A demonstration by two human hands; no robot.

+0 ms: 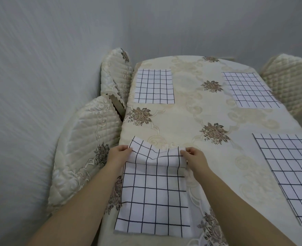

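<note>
Lower centre of the frame, and the checked cloth (153,197) is in play. Its near half lies flat on the table (178,121), while its far edge is lifted off the surface and sags in the middle. The left hand (119,154) pinches the far left corner and the right hand (196,157) pinches the far right corner. The fingers (127,148) of both hands are curled tight on the fabric, thumbs on top.

Three matching cloths lie spread out, at upper left (153,87), upper right (249,89) and the right edge (288,171). So this looks like the fourth being laid out flat, though a fold toward the person can't be ruled out.

Either way, the next move calls for both corners to travel together and level, with the slack drawn out. The edge should then land square to the grid lines, clear of the quilted chair (82,148) at left.
</note>
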